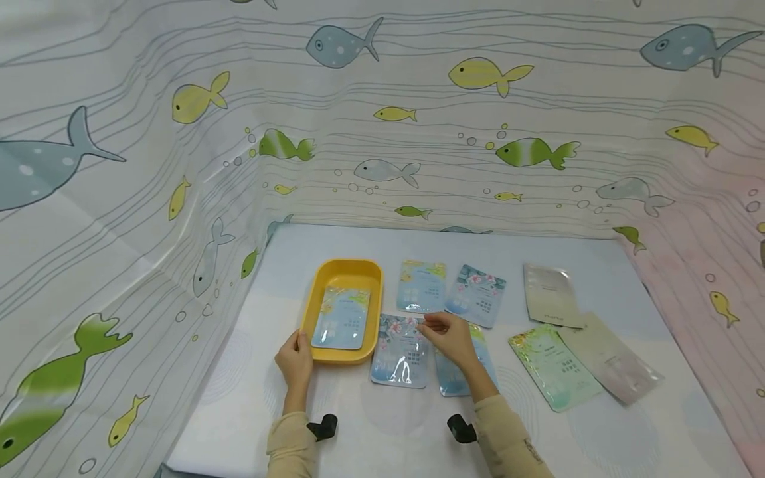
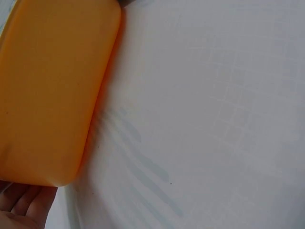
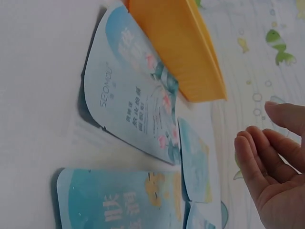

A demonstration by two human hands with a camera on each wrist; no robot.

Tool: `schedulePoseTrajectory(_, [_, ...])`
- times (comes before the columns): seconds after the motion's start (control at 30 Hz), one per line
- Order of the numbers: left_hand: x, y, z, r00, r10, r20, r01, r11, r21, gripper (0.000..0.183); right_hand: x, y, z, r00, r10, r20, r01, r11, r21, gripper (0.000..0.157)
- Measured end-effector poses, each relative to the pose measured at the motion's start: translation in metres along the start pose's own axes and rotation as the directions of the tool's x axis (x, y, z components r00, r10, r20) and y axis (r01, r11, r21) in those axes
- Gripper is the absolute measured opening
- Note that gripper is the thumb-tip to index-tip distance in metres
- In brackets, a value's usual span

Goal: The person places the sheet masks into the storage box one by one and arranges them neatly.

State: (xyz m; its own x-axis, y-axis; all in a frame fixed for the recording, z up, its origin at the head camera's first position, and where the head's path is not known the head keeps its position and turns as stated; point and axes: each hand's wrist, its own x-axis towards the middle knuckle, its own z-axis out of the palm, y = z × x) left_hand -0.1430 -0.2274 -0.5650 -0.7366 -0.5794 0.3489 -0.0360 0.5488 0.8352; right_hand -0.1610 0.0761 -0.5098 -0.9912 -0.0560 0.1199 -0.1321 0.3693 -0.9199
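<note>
My left hand (image 1: 295,358) grips the near left corner of a yellow plastic tray (image 1: 375,332); in the left wrist view its fingers (image 2: 34,202) lie against the tray's end. Inside the tray lies a blue sheet mask packet (image 1: 342,318) with yellow flowers. Above the table, my right hand (image 1: 449,337) holds nothing, its thumb and loosely bent fingers apart in the right wrist view. Below it lie a pink-flowered blue packet (image 1: 399,362) beside the tray and another blue packet (image 1: 457,378), partly hidden by the hand.
Behind these lie a yellow-flowered packet (image 1: 421,289) and a pink-flowered packet (image 1: 478,295). To the right are a green packet (image 1: 556,372) and two silvery packets, one farther back (image 1: 550,295) and one nearer (image 1: 618,372). A fish-patterned curtain (image 1: 442,146) borders the white table (image 1: 382,445).
</note>
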Motion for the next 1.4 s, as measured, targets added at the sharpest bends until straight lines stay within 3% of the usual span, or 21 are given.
schedulePoseTrajectory(0.3, [0.000,0.000,-0.001,1.000,0.013,0.009,-0.013,1.000,0.000,0.017,-0.012,0.017,-0.017,0.996,0.069,-0.054,-0.071,0.997,-0.031,0.025])
schedulePoseTrajectory(0.57, [0.000,0.000,-0.001,1.000,0.012,0.002,-0.012,1.000,0.006,0.017,-0.025,0.036,-0.036,0.984,0.145,-0.102,-0.159,0.978,-0.138,0.027])
schedulePoseTrajectory(0.97, [-0.002,-0.002,0.000,1.000,-0.010,-0.001,0.010,1.000,0.003,0.019,-0.051,0.057,-0.062,0.952,0.255,-0.172,-0.297,0.908,-0.296,0.029])
schedulePoseTrajectory(1.23, [-0.003,-0.003,0.000,1.000,-0.015,0.002,0.015,1.000,0.003,0.019,-0.061,0.066,-0.073,0.909,0.382,-0.165,-0.416,0.850,-0.324,0.033])
schedulePoseTrajectory(1.4, [-0.002,-0.004,0.001,1.000,0.006,-0.007,-0.006,1.000,0.015,0.018,-0.064,0.069,-0.077,0.900,0.398,-0.177,-0.435,0.832,-0.344,0.032])
